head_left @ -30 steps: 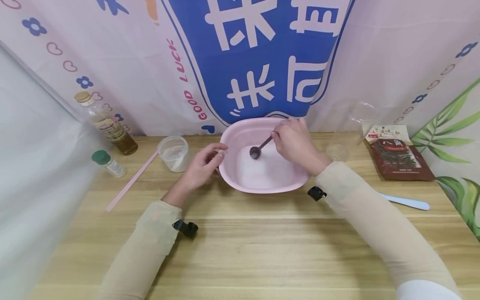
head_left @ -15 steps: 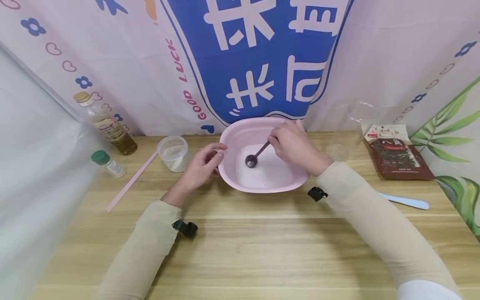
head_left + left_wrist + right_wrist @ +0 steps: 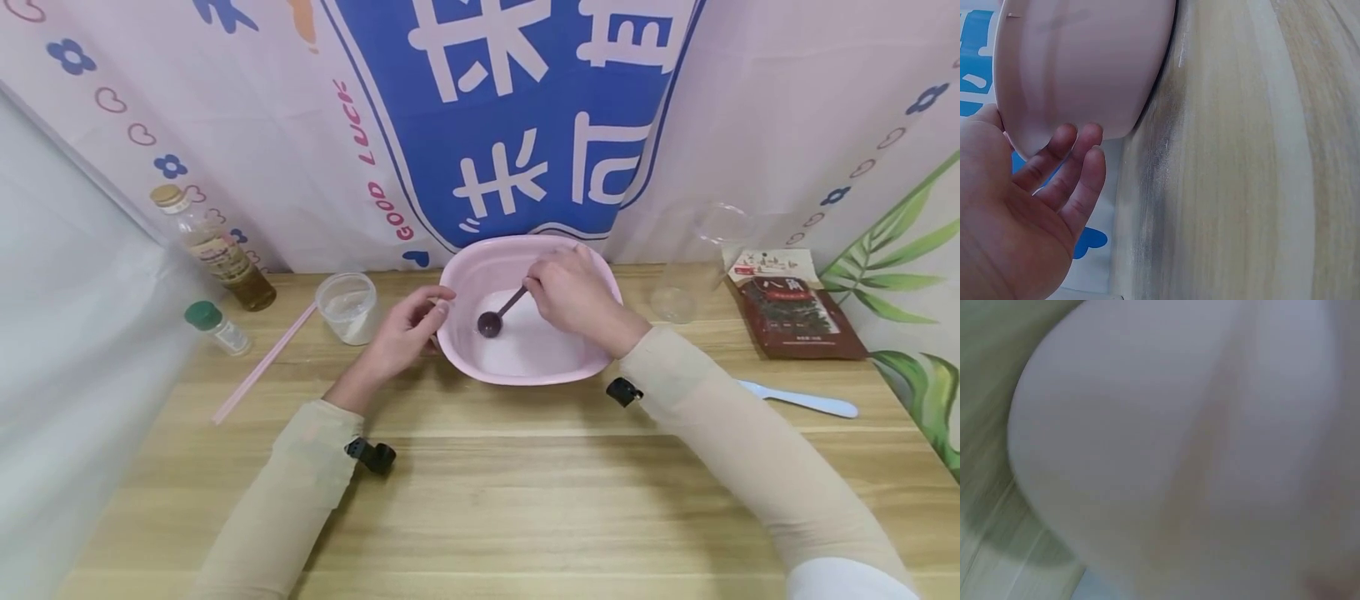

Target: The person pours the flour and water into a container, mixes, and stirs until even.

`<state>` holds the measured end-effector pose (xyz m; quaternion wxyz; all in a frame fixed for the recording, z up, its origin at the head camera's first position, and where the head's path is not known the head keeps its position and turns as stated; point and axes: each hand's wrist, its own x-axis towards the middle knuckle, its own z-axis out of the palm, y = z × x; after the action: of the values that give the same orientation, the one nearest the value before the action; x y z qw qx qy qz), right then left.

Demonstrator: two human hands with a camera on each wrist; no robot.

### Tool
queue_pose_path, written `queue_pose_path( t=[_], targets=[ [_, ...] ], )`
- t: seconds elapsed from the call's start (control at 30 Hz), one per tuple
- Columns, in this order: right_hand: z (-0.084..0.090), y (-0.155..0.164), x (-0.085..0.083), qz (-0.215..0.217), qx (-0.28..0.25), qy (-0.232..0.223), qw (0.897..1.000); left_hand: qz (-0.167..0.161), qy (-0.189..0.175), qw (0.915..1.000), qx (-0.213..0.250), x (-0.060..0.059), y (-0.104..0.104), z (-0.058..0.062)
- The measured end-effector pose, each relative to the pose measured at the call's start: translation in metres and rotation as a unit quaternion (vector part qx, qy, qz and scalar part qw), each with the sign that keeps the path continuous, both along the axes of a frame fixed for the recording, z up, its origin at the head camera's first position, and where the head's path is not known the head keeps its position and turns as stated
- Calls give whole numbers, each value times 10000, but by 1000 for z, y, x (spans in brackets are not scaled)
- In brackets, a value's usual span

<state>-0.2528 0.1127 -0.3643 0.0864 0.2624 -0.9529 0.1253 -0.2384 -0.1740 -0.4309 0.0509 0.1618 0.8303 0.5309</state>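
Note:
A pink basin (image 3: 525, 242) stands at the back middle of the wooden table and holds a white substance (image 3: 528, 350). My right hand (image 3: 570, 292) is over the basin and pinches the handle of a dark spoon (image 3: 495, 318), whose bowl dips into the white content at the left side. My left hand (image 3: 408, 329) holds the basin's left rim. In the left wrist view its fingers (image 3: 1075, 169) lie against the basin's outer wall (image 3: 1085, 62). The right wrist view shows only a blurred pink wall (image 3: 1179, 456).
At the left stand an oil bottle (image 3: 213, 250), a small green-capped bottle (image 3: 217, 327) and a clear plastic cup (image 3: 348, 307), with a pink stick (image 3: 262, 362) lying beside them. To the right are a clear cup (image 3: 672, 304), a brown packet (image 3: 798, 308) and a pale blue spatula (image 3: 798, 400).
My right hand has moved the spoon leftward and nearer within the basin. The left hand has stayed at the rim.

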Motion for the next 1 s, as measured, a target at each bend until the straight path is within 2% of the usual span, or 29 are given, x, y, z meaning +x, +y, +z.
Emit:
queue_pose_path(
  t=[0.17,0.3,0.43,0.57,0.7,0.77,0.87,0.93,1.0],
  targets=[
    [0,22,-9,-518,88,77,9986,10,-42,10000,-61,0,0,2],
    [3,42,-10,-591,156,11,9981,4,-51,9999,-95,0,-1,2],
    [7,53,-8,-379,69,-401,9985,3,-62,9999,-110,0,-1,2],
    [4,46,-4,138,-303,-797,9963,20,-79,9999,-101,0,-1,2],
    [-3,30,-3,503,-714,-837,9927,44,-61,9999,-81,0,0,1],
    [-5,26,-3,355,-734,-713,9941,54,-47,9999,-77,0,0,1],
    [-3,28,-4,-132,-546,-516,9971,52,-33,10000,-74,0,0,1],
    [1,34,-5,-446,-379,-529,9969,49,-33,10000,-69,0,1,1],
    [5,43,-6,-584,-200,-579,9964,43,-35,9999,-90,0,1,2]
  ],
)
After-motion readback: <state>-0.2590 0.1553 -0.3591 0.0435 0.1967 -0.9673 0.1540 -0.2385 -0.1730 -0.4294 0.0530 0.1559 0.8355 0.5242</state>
